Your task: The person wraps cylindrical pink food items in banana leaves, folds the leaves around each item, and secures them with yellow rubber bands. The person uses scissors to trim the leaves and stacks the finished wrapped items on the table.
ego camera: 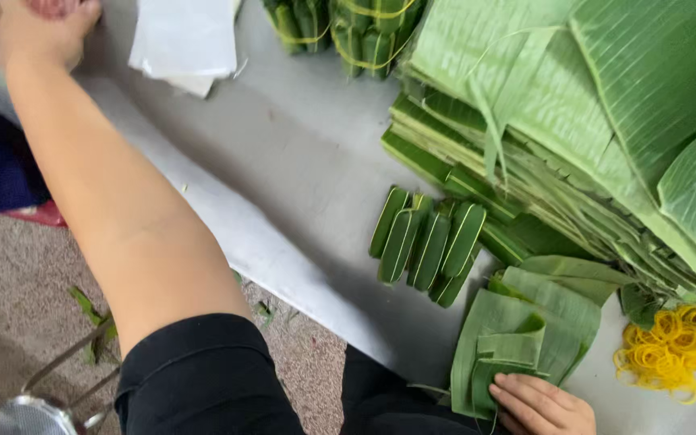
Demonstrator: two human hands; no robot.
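My right hand (543, 404) lies at the bottom edge, fingers curled over the near end of a small pile of folded green leaf pieces (525, 330) on the grey table (300, 153). Just beyond that pile lie several short, flat leaf packets (426, 244) side by side. My left arm reaches far up and to the left. My left hand (35, 31) is at the table's far left corner with its fingers curled, and what is in it is hidden.
A big stack of long banana leaves (590, 121) fills the right side. Yellow rubber bands (678, 348) lie heaped at the lower right. Tied leaf bundles (348, 28) and white sheets (184, 40) sit at the top. A metal frame (34, 407) stands on the speckled floor.
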